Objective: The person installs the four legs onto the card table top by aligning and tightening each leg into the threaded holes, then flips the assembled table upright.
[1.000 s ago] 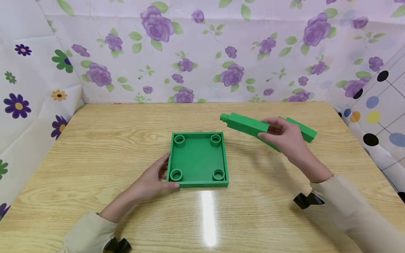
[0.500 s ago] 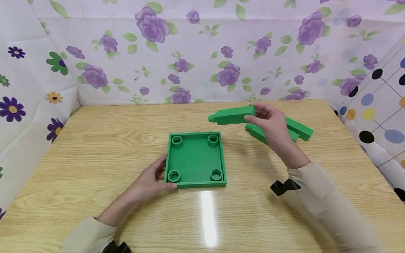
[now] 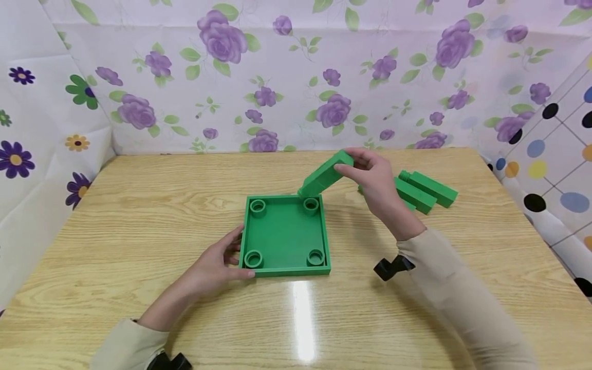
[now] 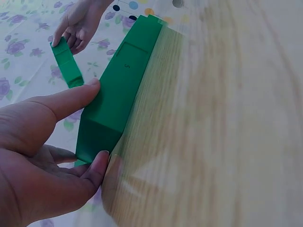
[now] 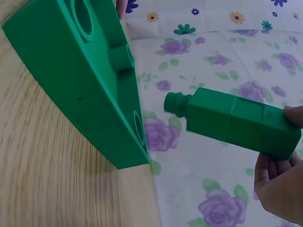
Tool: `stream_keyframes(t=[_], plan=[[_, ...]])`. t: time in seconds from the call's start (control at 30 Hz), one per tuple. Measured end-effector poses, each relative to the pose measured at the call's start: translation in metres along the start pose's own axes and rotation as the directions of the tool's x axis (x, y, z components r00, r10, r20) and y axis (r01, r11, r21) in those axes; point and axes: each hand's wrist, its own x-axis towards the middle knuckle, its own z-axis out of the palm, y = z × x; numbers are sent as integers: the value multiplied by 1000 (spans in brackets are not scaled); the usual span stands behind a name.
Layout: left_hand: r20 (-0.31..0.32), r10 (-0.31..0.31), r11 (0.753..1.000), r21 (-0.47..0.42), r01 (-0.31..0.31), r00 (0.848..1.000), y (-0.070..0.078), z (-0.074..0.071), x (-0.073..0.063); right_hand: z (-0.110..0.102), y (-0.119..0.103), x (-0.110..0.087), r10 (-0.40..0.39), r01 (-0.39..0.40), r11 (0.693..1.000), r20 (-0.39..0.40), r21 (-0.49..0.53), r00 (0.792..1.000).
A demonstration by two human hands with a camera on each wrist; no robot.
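Observation:
A shallow green square tray [image 3: 284, 231], with a round socket in each corner, lies on the table. My left hand [image 3: 210, 270] grips its front left corner, thumb on the near side and fingers at the left edge. A green square-section leg [image 3: 326, 174] slants over the tray's back right corner; my right hand [image 3: 376, 180] pinches its upper end. In the right wrist view the leg's narrow knobbed tip [image 5: 176, 104] points toward the tray's sockets [image 5: 138, 126], with a gap showing between them. The left wrist view shows the tray's outer side [image 4: 120, 90], marked with a small figure.
Several more green legs [image 3: 430, 187] lie together at the back right of the wooden table [image 3: 162, 205], partly hidden behind my right hand. A flowered cloth [image 3: 277, 77] hangs along the table's far edge.
My right hand has moved left with the leg, tilting its knobbed tip downward close to the tray's back right corner. The left hand keeps its grip on the tray.

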Motion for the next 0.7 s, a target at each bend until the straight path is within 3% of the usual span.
stream_keyframes(t=[0.17,0.7], plan=[[6,6,1000,-4,-6,1000,-1,-1,0,15,-1,7,-20,19,999,21,46,1000],[9,-15,1000,-8,15,1000,1,-2,0,69,-8,28,-117,125,992,175,-35,978]])
